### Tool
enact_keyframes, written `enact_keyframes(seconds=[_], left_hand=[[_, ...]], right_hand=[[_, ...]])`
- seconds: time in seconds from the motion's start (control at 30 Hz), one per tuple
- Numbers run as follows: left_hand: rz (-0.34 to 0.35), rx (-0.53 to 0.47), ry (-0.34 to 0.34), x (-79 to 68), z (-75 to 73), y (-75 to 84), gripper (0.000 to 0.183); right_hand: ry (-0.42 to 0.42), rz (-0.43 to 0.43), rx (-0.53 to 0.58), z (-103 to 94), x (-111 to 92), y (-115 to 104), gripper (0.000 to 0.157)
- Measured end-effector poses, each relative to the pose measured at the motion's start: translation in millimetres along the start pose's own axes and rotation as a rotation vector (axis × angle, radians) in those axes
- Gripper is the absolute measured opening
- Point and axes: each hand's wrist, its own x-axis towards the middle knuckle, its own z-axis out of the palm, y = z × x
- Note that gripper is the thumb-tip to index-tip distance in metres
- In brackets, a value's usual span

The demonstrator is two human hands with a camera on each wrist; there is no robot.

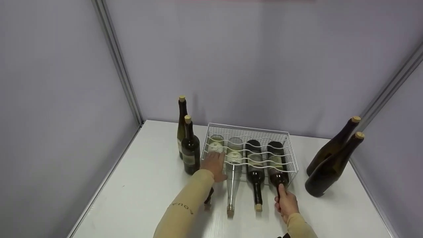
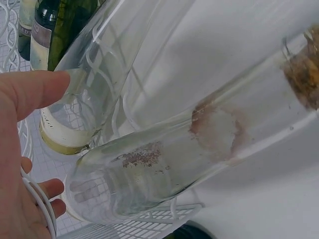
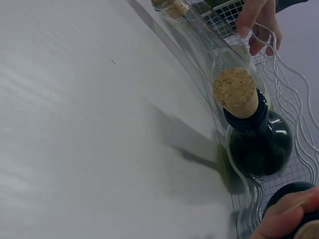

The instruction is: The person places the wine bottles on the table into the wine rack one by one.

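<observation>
A white wire wine rack (image 1: 293, 158) holds several corked bottles lying on their sides, necks toward me. My left hand (image 1: 214, 165) is at the rack's left front, its fingers (image 2: 52, 188) hooked around the wavy wires and the thumb stretched out beside a clear bottle (image 2: 144, 169). That forearm hides part of the leftmost bottle. At the right end, my right hand (image 1: 287, 203) grips the neck of a dark wine bottle (image 1: 277, 162) lying in the last slot. Between the hands lie a second clear bottle (image 1: 234, 178) and another dark bottle (image 1: 256, 175).
Two dark bottles (image 1: 190, 148) stand upright left of the rack, one behind the other. Two more dark bottles (image 1: 325, 175) stand at the right. The white table (image 1: 132, 191) meets pale panel walls (image 1: 231, 66) at the back and sides.
</observation>
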Motion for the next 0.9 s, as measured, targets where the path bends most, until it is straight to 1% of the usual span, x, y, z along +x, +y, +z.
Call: enact_keyframes(seconds=[0.27, 0.4, 0.5, 0.67, 0.73, 0.83, 0.9], left_hand=[[-0.026, -0.014, 0.012, 6.8, 9.7, 1.5, 0.100], [-0.020, -0.010, 0.000, 7.3, 10.6, 1.7, 0.099], [-0.017, 0.006, -0.009, 6.5, 11.7, 0.5, 0.099], [-0.032, 0.024, -0.001, 6.0, 12.7, -2.4, 0.099], [-0.037, 0.019, 0.001, 6.2, 13.0, -2.9, 0.098], [-0.037, 0.009, 0.005, 6.2, 12.8, -2.4, 0.098], [-0.038, 0.006, 0.009, 6.1, 12.8, -1.9, 0.098]], right_hand=[[0.005, 0.006, -0.041, 0.8, 8.1, 6.2, 0.061], [-0.013, 0.002, -0.058, 0.7, 11.2, 9.3, 0.062], [-0.038, 0.000, -0.051, 1.6, 13.3, 10.2, 0.062], [-0.120, 0.022, 0.012, 2.2, 19.0, 10.3, 0.059], [-0.158, 0.041, 0.056, 0.1, 21.3, 11.3, 0.061], [-0.216, 0.059, 0.136, -4.6, 23.6, 14.7, 0.072], [-0.244, 0.061, 0.170, -7.7, 24.7, 17.4, 0.081]])
